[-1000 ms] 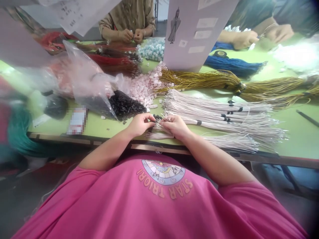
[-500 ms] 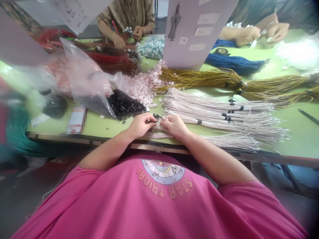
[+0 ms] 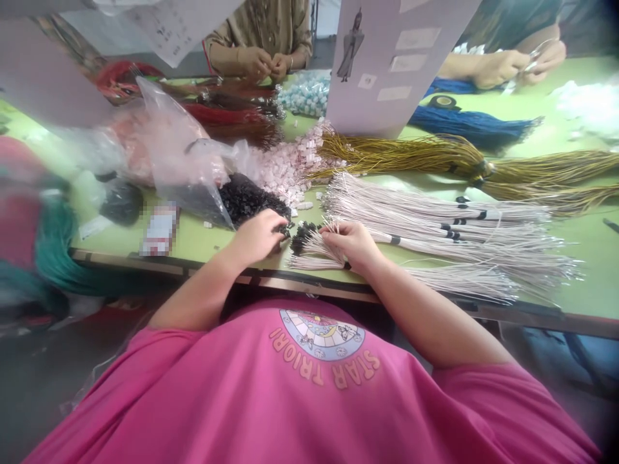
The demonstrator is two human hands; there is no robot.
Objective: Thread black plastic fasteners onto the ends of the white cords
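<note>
My left hand (image 3: pixel 258 236) rests on the green table (image 3: pixel 193 241) at the edge of a heap of small black pieces (image 3: pixel 251 200), its fingers curled in a pinch at the heap. What it pinches is too small to make out. My right hand (image 3: pixel 352 243) is closed on a fan of thin pale pink cords (image 3: pixel 314 250) whose ends carry black tips. Just right of that hand lie long bundles of the same pale cords (image 3: pixel 435 222), tied with black bands.
A clear plastic bag (image 3: pixel 178 161) and a pile of pale pink pieces (image 3: pixel 290 164) lie behind the black heap. Gold cord bundles (image 3: pixel 435 158), blue cords (image 3: pixel 464 122) and a standing card (image 3: pixel 387 64) are farther back. Other people's hands (image 3: pixel 264 63) (image 3: pixel 503 67) work across the table.
My left hand has moved left, away from the cord ends, to the black heap. The right hand still holds the cords. The view has shifted slightly.
</note>
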